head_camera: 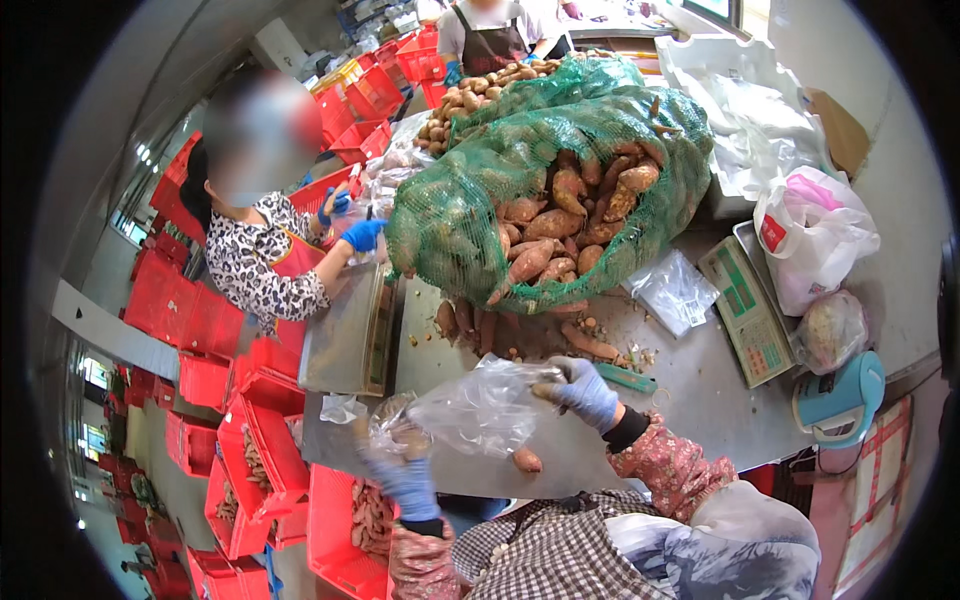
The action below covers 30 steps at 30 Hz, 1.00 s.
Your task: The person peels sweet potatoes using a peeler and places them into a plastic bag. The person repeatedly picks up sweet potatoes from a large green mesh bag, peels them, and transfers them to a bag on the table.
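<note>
A clear plastic bag (480, 409) stretches between my two gloved hands above the metal table. My right hand (581, 394) grips its gathered end. My left hand (403, 465), blurred by motion, holds the other end, where a brownish lump shows through the film; what it is cannot be made out. A single sweet potato (527, 460) lies on the table below the bag. Beyond it, a green mesh sack (450, 217) gapes at the side, full of sweet potatoes (555, 225). A green-handled tool (626, 377) rests by my right hand.
Weighing scales (746, 311) stand right, another scale (345, 330) left. Flat plastic bags (675, 292) and a blue electric kettle (838, 401) are at right. Red crates (337, 525) line the left side. A co-worker in blue gloves (364, 235) works at left, another person (491, 37) behind.
</note>
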{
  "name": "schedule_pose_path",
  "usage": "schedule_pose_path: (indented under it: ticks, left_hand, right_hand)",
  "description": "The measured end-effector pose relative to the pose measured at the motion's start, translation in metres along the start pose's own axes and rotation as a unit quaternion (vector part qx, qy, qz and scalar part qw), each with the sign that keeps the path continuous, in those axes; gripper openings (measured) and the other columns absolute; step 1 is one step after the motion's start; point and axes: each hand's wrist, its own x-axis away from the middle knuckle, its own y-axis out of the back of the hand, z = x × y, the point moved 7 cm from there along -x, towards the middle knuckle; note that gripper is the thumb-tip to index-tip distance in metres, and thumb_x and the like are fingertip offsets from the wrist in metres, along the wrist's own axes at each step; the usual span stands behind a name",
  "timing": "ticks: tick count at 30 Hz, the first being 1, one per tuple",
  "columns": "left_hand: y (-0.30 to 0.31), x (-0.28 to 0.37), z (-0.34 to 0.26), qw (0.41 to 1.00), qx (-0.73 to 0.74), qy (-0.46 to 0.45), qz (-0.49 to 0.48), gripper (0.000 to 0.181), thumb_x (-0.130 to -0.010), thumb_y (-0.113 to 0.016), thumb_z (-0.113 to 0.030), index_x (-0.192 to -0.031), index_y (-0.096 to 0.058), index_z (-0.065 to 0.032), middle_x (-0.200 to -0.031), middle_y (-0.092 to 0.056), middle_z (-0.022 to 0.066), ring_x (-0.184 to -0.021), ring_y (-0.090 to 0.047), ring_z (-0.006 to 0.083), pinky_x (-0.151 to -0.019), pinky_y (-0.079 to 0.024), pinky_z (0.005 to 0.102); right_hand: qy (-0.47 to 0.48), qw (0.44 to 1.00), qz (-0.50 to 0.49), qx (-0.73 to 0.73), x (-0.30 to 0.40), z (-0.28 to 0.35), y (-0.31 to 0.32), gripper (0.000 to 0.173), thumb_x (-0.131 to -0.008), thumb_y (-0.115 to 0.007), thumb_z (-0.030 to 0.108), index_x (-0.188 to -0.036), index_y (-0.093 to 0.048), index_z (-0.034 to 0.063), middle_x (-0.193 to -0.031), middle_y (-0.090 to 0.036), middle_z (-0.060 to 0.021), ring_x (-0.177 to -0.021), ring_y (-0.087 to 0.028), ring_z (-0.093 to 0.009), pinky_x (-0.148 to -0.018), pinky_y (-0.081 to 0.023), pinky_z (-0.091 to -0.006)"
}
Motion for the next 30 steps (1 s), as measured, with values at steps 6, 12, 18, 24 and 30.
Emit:
schedule_pose_path:
  ticks: [6,12,18,24,30]
  left_hand:
    - [-0.088,0.024,-0.034,0.802,-0.497,-0.281,0.175,0.044,-0.080,-0.064,-0.032,-0.116,-0.054,-0.0074,-0.104,-0.056,0.0181,-0.090,-0.059,0.0330,-0.080,-0.048,0.0475]
    - [-0.021,-0.007,0.049,0.802,-0.542,0.111,0.224,0.047,-0.088,-0.050,-0.045,-0.095,-0.064,-0.0014,-0.088,-0.064,0.0207,-0.082,-0.062,0.0375,-0.072,-0.048,0.0470]
    - [-0.014,-0.012,0.096,0.828,-0.477,0.157,0.249,0.059,-0.088,-0.048,-0.053,-0.080,-0.065,0.0029,-0.073,-0.061,0.0265,-0.071,-0.060,0.0432,-0.067,-0.045,0.0489]
    - [-0.031,-0.003,0.110,0.892,-0.323,0.172,0.265,0.056,-0.085,-0.056,-0.050,-0.079,-0.066,0.0039,-0.064,-0.061,0.0190,-0.060,-0.061,0.0319,-0.062,-0.047,0.0422]
    - [-0.096,0.027,0.061,0.894,-0.055,0.348,0.277,0.050,-0.083,-0.064,-0.049,-0.070,-0.064,-0.0008,-0.059,-0.054,0.0020,-0.056,-0.048,0.0127,-0.056,-0.043,0.0316]
  right_hand:
    - [-0.042,0.991,0.122,0.022,0.011,-0.005,-0.028,0.017,-0.080,-0.072,0.013,-0.085,-0.057,0.0068,-0.070,-0.055,0.0038,-0.061,-0.052,-0.004,-0.051,-0.043,-0.0188]
    - [0.018,0.900,-0.024,0.434,0.014,-0.039,0.038,0.052,-0.072,-0.077,0.033,-0.112,-0.055,0.0089,-0.104,-0.058,-0.0105,-0.096,-0.058,-0.024,-0.081,-0.049,-0.0387]
    - [-0.061,0.755,-0.116,0.642,0.027,-0.155,0.084,0.089,-0.064,-0.079,0.034,-0.137,-0.037,0.0046,-0.129,-0.048,-0.0210,-0.117,-0.048,-0.039,-0.100,-0.037,-0.0512]
    - [-0.060,0.993,-0.094,-0.033,0.033,-0.127,0.096,0.084,-0.072,-0.076,0.029,-0.139,-0.034,0.0008,-0.129,-0.050,-0.0114,-0.116,-0.050,-0.021,-0.098,-0.040,-0.0339]
    - [0.147,0.932,0.055,-0.328,0.037,0.014,0.039,0.075,-0.067,-0.080,0.020,-0.130,-0.041,0.0080,-0.122,-0.051,-0.0080,-0.115,-0.051,-0.026,-0.100,-0.040,-0.0415]
